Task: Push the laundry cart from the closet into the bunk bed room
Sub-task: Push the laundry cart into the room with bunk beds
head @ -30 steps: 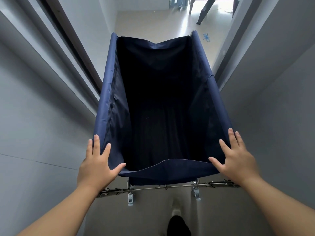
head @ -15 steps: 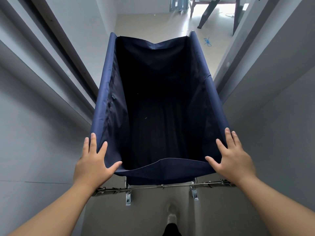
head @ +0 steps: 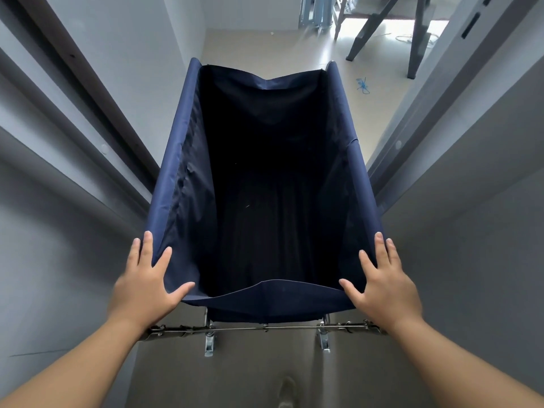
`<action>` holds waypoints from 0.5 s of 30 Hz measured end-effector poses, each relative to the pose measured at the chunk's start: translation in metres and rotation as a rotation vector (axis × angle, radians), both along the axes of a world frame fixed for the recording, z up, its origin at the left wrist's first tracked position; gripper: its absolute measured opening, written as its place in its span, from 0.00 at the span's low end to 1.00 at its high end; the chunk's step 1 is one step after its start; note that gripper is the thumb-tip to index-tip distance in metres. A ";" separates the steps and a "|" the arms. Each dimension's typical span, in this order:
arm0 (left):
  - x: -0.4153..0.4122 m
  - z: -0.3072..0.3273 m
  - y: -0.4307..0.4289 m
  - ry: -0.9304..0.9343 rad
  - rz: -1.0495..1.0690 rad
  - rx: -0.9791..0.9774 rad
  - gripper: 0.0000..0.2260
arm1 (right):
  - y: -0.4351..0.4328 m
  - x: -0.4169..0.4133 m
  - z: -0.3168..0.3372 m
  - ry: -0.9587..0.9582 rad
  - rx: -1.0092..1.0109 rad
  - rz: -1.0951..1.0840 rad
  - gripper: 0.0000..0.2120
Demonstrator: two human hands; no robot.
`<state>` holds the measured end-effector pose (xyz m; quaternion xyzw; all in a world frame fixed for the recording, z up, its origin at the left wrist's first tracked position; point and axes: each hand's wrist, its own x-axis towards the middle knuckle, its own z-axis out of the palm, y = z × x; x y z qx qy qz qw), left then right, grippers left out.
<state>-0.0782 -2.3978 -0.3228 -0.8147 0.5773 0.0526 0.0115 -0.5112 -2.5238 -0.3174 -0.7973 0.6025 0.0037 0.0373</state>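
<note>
The laundry cart (head: 176, 136) is a deep navy fabric bin on a metal frame, and it looks empty inside. It fills the middle of the view, its far end poking through a narrow doorway toward a bright room. My left hand (head: 144, 287) clasps the near left corner, thumb along the near rim and fingers up the side rim. On the near right corner, my right hand (head: 385, 287) holds it the same way. A metal crossbar (head: 265, 328) with two caster brackets shows below the bin.
Grey walls and door frames close in on the left (head: 97, 119) and right (head: 412, 128), a small gap from the cart. Beyond lie pale floor, dark furniture legs (head: 371, 28) and a blue string (head: 363, 85). My foot (head: 287, 390) is behind the cart.
The cart and I have moved forward through the doorway, and more of the bright room shows ahead. Both hands stay on the same corners.
</note>
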 end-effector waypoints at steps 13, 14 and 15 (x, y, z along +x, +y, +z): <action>0.024 -0.002 -0.064 -0.009 -0.012 -0.005 0.44 | -0.063 0.024 0.002 0.009 -0.003 0.006 0.34; 0.027 -0.002 -0.070 -0.010 -0.014 -0.006 0.44 | -0.068 0.026 0.002 0.010 -0.004 0.005 0.34; 0.029 -0.002 -0.076 -0.010 -0.016 -0.005 0.45 | -0.074 0.028 0.002 0.010 -0.006 0.003 0.34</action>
